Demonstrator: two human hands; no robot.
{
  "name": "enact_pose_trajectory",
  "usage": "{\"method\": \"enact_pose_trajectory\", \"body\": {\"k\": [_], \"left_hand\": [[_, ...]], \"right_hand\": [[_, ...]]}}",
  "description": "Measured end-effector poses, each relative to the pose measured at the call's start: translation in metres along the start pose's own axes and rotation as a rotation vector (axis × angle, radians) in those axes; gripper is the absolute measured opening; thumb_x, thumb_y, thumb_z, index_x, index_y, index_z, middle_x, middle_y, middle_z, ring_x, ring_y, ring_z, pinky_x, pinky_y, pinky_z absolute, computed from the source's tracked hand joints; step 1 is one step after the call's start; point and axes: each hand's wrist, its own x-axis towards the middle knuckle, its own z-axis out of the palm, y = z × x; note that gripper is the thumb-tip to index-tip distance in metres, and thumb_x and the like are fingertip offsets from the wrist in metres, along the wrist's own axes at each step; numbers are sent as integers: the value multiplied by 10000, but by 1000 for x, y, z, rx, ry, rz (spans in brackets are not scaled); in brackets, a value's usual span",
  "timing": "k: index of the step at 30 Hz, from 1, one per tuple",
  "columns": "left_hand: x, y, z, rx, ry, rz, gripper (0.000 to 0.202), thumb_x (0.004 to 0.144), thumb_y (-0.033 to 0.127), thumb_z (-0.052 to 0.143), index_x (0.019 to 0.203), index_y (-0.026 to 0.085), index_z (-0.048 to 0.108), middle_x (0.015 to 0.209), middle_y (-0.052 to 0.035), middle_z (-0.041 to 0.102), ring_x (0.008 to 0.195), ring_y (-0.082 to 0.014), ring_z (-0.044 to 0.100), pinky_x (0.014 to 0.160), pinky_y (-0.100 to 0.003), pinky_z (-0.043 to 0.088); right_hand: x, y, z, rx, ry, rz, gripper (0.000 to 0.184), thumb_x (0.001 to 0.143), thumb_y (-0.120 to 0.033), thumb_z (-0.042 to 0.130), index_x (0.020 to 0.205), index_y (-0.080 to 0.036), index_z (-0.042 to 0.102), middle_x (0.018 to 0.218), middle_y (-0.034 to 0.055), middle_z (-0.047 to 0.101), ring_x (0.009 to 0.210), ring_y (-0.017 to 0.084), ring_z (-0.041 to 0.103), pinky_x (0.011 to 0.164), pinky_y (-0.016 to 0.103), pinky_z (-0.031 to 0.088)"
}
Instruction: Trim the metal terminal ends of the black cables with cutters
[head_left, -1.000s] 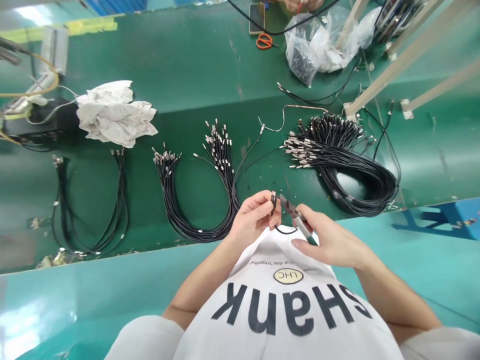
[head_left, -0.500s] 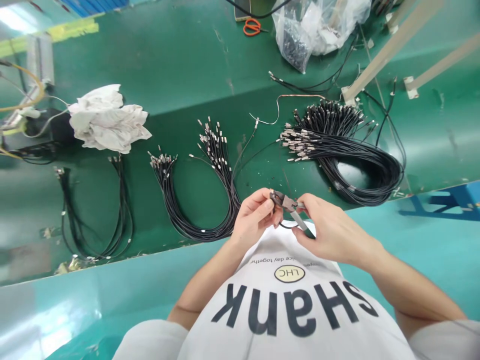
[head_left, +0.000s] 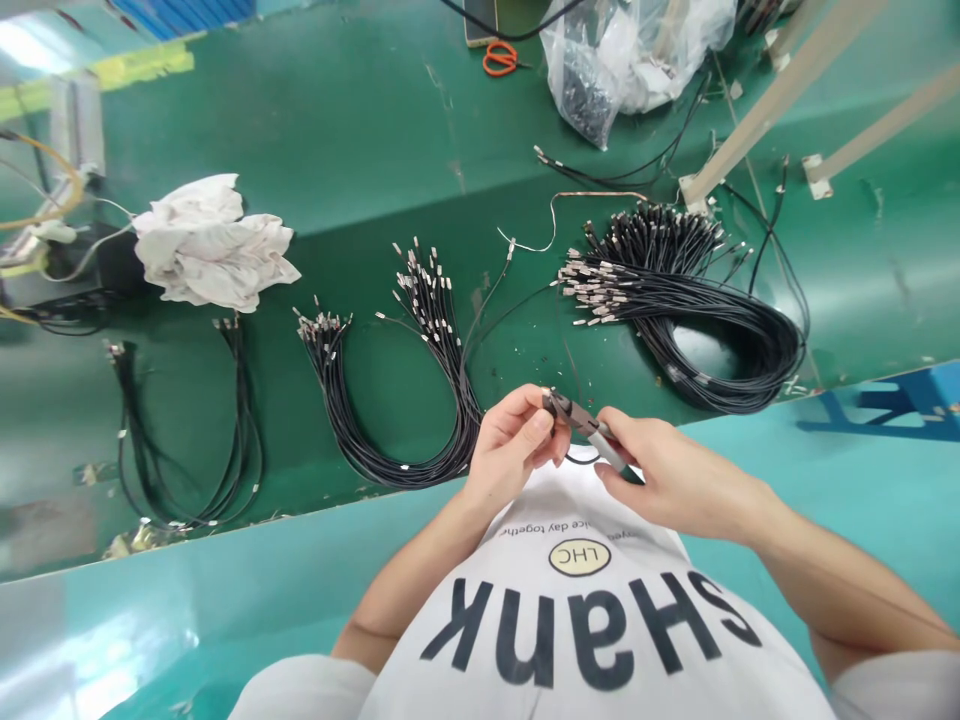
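Close to the bench's front edge, my left hand is closed in a pinch on the end of a black cable. Part of that cable bows out below the fingers, and its tip is mostly covered by them. Wrapped round the handles of a pair of pliers, my right hand is closed too. The handles are grey and dark green. The plier jaws reach the cable end at my left fingertips; whether they bite on it is too small to tell.
A U-shaped cable bundle lies left of my hands, with a smaller bundle farther left. A large coiled bundle lies right. Behind are a white cloth, orange scissors, a plastic bag and slanted posts.
The plier handles have drawn closer together, and the tool has turned a little in my right hand. My left hand keeps its pinch on the cable. The whole view has shifted slightly.
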Motion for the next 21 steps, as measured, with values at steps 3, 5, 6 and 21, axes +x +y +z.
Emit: {"method": "enact_pose_trajectory", "body": {"k": [3, 5, 6, 21], "left_hand": [[1, 2, 0, -22, 3, -26, 251, 887, 409, 742, 918, 184, 636, 641, 18, 599, 523, -93, 525, 502, -209, 390], [2, 5, -2, -61, -25, -78, 233, 882, 383, 746, 890, 171, 648, 637, 14, 587, 521, -94, 524, 505, -214, 389], [3, 7, -3, -93, -51, -114, 231, 876, 373, 749, 868, 163, 655, 625, 14, 576, 506, -89, 505, 504, -216, 386], [17, 11, -16, -340, -434, -397, 356, 728, 468, 836, 719, 166, 646, 394, 91, 342, 338, -45, 199, 391, -212, 273]], "right_hand": [[1, 4, -3, 27, -25, 11, 176, 931, -243, 516, 841, -246, 365, 725, -69, 487, 619, 115, 402, 573, 291, 295], [2, 11, -7, 92, -79, -5, 177, 929, -240, 537, 835, -237, 388, 723, -67, 450, 633, 110, 379, 579, 286, 286], [4, 15, -9, 166, -135, -27, 174, 921, -235, 558, 836, -231, 406, 729, -65, 435, 643, 107, 369, 582, 280, 286], [33, 53, 46, 1519, -1058, -393, 286, 750, -269, 728, 808, -204, 455, 575, -101, 369, 404, 38, 244, 390, 203, 260]]}}
